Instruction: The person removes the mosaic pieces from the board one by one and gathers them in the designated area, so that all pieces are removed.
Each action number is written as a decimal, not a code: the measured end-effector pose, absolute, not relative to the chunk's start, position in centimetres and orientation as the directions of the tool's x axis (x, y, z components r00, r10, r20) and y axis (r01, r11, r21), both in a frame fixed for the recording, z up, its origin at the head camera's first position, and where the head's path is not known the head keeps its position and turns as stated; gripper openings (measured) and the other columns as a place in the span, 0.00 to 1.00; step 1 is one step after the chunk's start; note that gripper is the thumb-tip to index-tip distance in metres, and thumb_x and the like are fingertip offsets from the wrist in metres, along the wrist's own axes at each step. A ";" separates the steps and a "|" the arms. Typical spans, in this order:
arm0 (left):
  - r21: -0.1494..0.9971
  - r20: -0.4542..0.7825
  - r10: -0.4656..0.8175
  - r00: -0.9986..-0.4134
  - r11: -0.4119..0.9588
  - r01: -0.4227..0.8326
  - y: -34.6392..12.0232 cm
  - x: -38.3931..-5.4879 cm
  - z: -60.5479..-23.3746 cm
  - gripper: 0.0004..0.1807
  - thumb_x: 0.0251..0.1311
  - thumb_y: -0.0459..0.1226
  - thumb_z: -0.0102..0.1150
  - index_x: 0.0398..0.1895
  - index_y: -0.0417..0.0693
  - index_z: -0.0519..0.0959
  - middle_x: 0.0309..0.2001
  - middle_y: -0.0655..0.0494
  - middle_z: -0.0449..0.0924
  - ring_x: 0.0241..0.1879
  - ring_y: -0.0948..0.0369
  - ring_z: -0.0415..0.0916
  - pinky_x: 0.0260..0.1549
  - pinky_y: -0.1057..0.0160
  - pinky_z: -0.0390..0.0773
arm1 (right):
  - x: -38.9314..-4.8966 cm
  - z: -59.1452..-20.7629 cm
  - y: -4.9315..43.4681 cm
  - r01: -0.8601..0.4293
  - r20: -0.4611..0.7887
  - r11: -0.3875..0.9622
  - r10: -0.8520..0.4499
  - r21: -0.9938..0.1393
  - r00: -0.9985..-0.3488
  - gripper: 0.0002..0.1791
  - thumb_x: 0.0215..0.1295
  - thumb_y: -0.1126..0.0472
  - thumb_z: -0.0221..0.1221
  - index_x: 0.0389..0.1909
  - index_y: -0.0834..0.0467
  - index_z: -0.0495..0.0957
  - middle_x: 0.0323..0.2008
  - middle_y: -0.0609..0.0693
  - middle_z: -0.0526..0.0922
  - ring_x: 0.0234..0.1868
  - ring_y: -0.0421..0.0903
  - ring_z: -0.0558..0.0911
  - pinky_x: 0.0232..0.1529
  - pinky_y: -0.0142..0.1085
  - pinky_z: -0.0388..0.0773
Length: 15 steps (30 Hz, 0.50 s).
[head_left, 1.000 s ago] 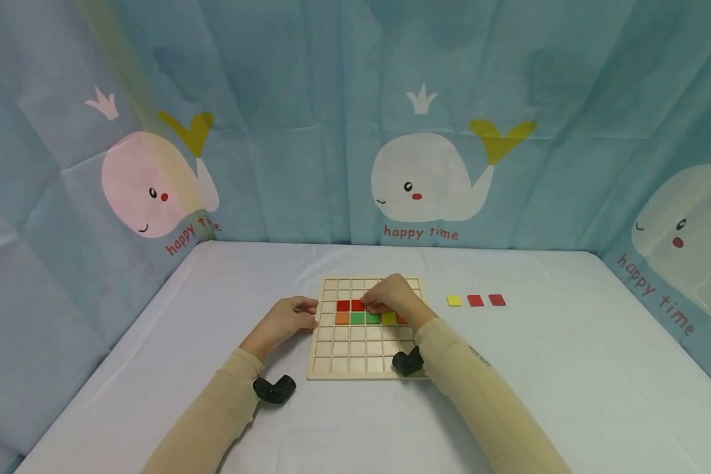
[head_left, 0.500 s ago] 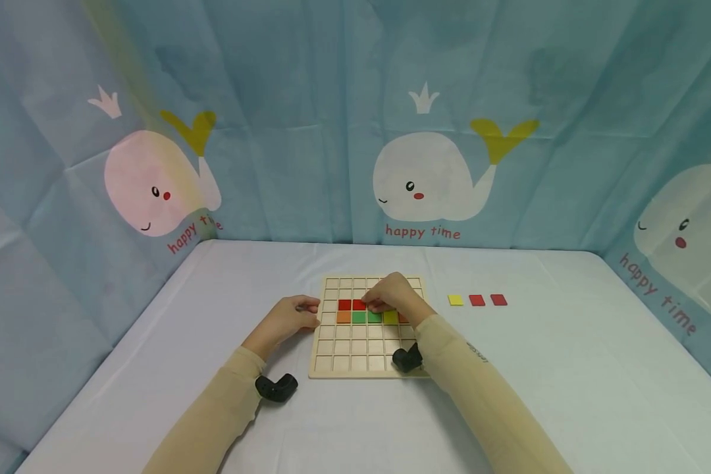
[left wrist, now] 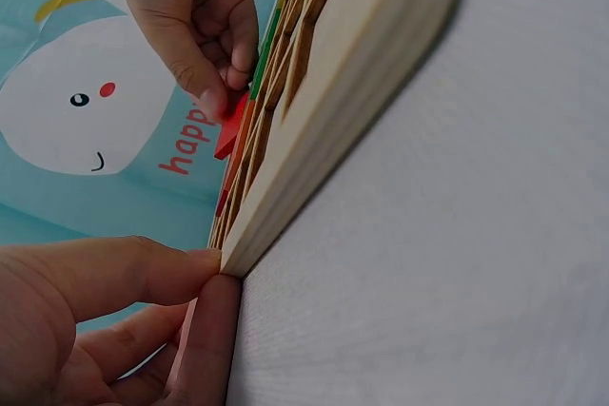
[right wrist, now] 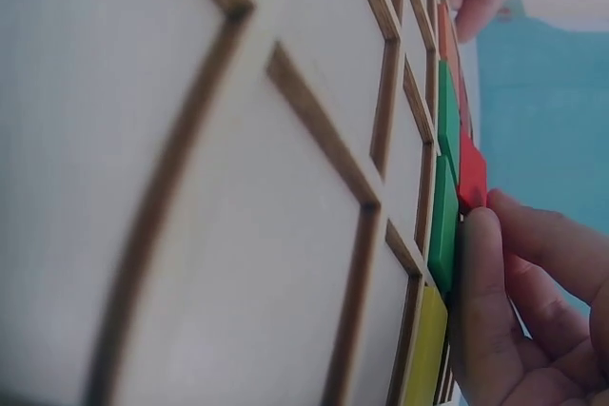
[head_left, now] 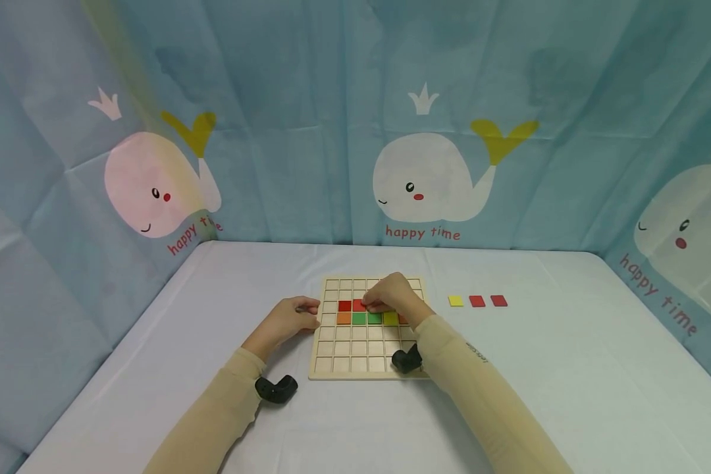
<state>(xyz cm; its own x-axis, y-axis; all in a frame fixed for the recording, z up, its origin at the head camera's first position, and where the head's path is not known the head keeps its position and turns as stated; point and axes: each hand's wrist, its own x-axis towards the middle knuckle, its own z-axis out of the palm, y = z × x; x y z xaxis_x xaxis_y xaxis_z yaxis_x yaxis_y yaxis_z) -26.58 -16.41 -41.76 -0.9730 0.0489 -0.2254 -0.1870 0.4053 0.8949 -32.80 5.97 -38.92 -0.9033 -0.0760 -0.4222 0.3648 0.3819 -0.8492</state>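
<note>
A wooden grid board (head_left: pixel 349 362) lies on the white table. My right hand (head_left: pixel 394 296) is over its upper half, thumb and finger pinching a square red tile (right wrist: pixel 471 173) by its edge. In the left wrist view that tile (left wrist: pixel 228 135) sticks up at a tilt from the grid. Left of it sits another red tile (head_left: pixel 345 306). The row below holds an orange tile (head_left: pixel 343 318), two green tiles (right wrist: pixel 443 221), a yellow tile (head_left: pixel 390 318) and part of an orange one. My left hand (head_left: pixel 287 318) touches the board's left edge with relaxed thumb and fingertips.
Right of the board lie a loose yellow tile (head_left: pixel 455 301) and two red tiles (head_left: pixel 476 301) in a row on the table (head_left: pixel 557 368). Behind the table hangs a blue whale-print curtain (head_left: pixel 296 178). A black wrist device (head_left: pixel 276 390) sits on the left sleeve.
The red tile at my right fingertips now looks brighter and a little tilted. Both hands stay almost where they were.
</note>
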 end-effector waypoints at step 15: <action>0.902 -0.227 0.058 -0.972 0.388 -0.188 -16.5 -26.8 -41.9 0.28 0.56 0.28 0.63 0.63 0.35 0.74 0.51 0.44 0.76 0.44 0.58 0.76 0.42 0.64 0.82 | -32.4 -38.9 5.7 0.312 -0.361 0.345 -0.086 -0.885 -0.929 0.06 0.56 0.70 0.69 0.35 0.68 0.85 0.32 0.56 0.88 0.23 0.42 0.83 0.32 0.33 0.85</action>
